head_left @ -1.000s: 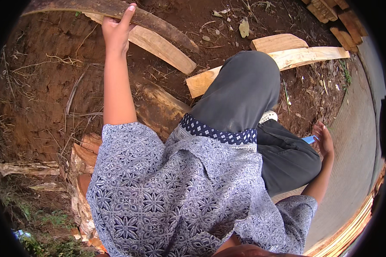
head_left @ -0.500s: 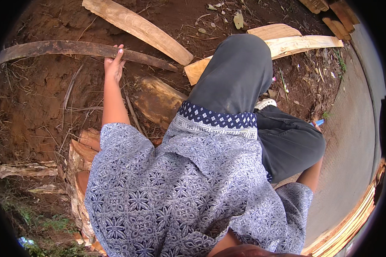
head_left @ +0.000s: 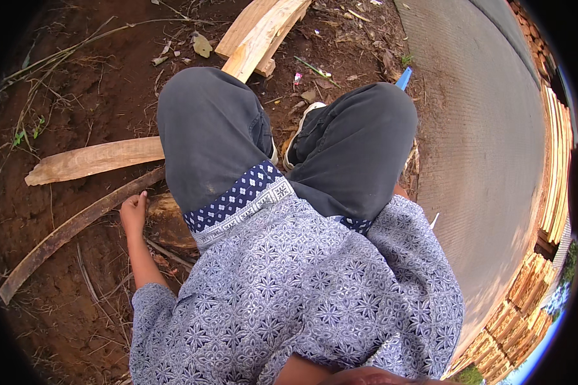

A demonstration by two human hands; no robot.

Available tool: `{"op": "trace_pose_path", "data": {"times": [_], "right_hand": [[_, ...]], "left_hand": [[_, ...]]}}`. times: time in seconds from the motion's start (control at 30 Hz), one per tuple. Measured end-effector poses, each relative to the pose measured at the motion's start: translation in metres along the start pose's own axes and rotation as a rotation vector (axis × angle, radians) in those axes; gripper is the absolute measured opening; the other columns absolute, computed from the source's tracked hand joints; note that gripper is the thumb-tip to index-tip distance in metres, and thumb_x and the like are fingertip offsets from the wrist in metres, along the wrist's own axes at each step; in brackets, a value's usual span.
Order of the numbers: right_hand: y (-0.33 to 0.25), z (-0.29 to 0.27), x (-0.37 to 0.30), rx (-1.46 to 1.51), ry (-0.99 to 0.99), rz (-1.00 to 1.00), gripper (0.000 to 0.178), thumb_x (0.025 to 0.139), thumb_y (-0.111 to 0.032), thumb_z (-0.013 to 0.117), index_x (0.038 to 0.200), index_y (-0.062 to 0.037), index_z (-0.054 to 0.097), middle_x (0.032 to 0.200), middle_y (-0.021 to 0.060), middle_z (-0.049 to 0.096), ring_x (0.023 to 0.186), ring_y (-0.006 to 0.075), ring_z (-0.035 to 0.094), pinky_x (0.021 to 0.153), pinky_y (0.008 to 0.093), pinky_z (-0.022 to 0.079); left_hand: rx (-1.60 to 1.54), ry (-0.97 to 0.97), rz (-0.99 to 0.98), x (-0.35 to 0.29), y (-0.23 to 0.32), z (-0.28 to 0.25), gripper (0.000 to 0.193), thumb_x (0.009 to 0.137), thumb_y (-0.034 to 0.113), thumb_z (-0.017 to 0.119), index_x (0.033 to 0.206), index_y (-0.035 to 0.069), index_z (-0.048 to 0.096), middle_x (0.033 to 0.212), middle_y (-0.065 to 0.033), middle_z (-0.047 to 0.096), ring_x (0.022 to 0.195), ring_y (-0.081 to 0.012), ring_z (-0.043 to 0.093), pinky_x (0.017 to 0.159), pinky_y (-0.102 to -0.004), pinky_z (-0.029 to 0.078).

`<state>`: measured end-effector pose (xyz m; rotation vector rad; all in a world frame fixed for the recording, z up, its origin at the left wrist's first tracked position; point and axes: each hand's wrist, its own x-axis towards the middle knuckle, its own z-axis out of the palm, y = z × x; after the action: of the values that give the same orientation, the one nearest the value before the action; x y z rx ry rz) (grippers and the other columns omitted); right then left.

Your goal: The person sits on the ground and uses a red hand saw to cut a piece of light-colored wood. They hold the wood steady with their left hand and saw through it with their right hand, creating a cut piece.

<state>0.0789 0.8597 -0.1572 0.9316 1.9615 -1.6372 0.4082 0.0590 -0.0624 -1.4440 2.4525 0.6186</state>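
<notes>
At the left, my left hand (head_left: 133,208) hangs beside a dark, curved strip of wood (head_left: 77,234) lying on the soil. Its fingers are curled in with the thumb raised, close to the strip's lower edge, and nothing shows in them. Behind that hand, a thick brown log (head_left: 168,223) runs partly under my left thigh. My right hand is hidden behind my right leg; only a bit of the forearm (head_left: 399,190) shows. A blue pointed piece (head_left: 404,78) sticks out past my right knee, and a thin white tip (head_left: 435,220) shows beside my right sleeve.
A pale plank (head_left: 99,159) lies left of my left knee. More pale wood pieces (head_left: 263,35) lie ahead. A grey paved strip (head_left: 475,160) runs along the right, with stacked lumber (head_left: 555,167) at its far edge. Twigs (head_left: 51,58) litter the soil.
My left hand has come off the dark strip and its fingers have curled. The view has turned right, my knees have spread, and my right hand has gone out of sight.
</notes>
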Motion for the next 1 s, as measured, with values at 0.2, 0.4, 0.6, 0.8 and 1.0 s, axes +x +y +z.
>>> {"op": "trace_pose_path", "data": {"times": [0.2,0.4,0.6,0.8,1.0], "right_hand": [[0.048,0.010,-0.004,-0.150,0.078,-0.054,0.035,0.098,-0.036,0.061,0.124,-0.0141,0.066,0.126,0.0144,0.066,0.112,0.0327,0.066,0.093,0.0464,0.053],[0.065,0.092,0.004,-0.555,0.015,-0.203,0.030,0.096,-0.034,0.063,0.117,-0.0132,0.069,0.120,0.0154,0.068,0.108,0.0335,0.067,0.090,0.0461,0.054],[0.050,0.228,0.064,-0.960,-0.165,-0.410,0.026,0.094,-0.031,0.064,0.110,-0.0122,0.073,0.114,0.0164,0.070,0.103,0.0344,0.069,0.087,0.0458,0.055],[0.048,0.309,0.119,-1.261,-0.270,-0.551,0.022,0.092,-0.028,0.066,0.104,-0.0113,0.076,0.108,0.0174,0.072,0.098,0.0353,0.070,0.084,0.0455,0.056],[0.064,0.319,0.177,-1.493,-0.297,-0.567,0.019,0.090,-0.025,0.068,0.097,-0.0104,0.079,0.102,0.0185,0.074,0.093,0.0362,0.072,0.082,0.0452,0.058]], "left_hand": [[-0.695,0.209,0.160,0.051,0.121,0.083,0.034,0.083,0.031,0.081,0.079,-0.001,0.069,0.072,-0.0140,0.066,0.064,-0.0295,0.061,0.067,-0.0449,0.051],[-0.165,-0.073,0.439,0.058,0.223,0.136,0.036,0.083,0.032,0.080,0.086,0.000,0.063,0.077,-0.0152,0.065,0.068,-0.0306,0.062,0.069,-0.0453,0.052],[-0.009,-0.147,0.486,0.064,0.232,0.135,0.040,0.084,0.033,0.080,0.092,0.001,0.058,0.082,-0.0163,0.065,0.071,-0.0317,0.062,0.071,-0.0458,0.052],[0.047,-0.217,0.454,0.069,0.217,0.122,0.044,0.084,0.033,0.079,0.099,0.002,0.052,0.087,-0.0175,0.064,0.074,-0.0329,0.063,0.072,-0.0463,0.053],[0.037,-0.260,0.441,0.077,0.212,0.117,0.049,0.084,0.034,0.079,0.105,0.003,0.047,0.093,-0.0187,0.063,0.077,-0.0340,0.064,0.074,-0.0467,0.053]]}}
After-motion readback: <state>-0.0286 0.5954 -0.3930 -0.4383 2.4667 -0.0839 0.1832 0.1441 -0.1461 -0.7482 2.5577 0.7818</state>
